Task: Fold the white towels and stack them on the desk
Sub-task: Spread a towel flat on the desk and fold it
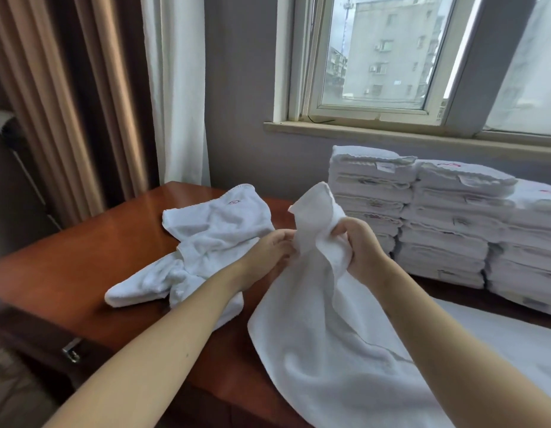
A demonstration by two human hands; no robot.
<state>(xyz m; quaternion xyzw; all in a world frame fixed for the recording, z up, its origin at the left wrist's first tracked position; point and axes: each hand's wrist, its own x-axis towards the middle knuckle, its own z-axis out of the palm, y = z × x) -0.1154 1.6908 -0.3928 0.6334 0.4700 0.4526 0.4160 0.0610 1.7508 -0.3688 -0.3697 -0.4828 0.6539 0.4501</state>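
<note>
Wooden desk (92, 242), white towel (323, 350) in 2 hands (268, 251) (365, 248)

Left hand (268, 251), right hand (362, 250): bare, fingers slender. Left forearm (163, 344), right forearm (447, 329): bare up to frame edge. Small dark speck on left forearm, mid-length. Nails too blurred to judge.

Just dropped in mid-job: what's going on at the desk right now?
A person holds one white towel up over the wooden desk. The left hand and the right hand both grip it near its bunched top, and it is not yet folded. A heap of crumpled towels lies on the desk to the left. Stacks of folded towels stand on the right, below the window.
</note>
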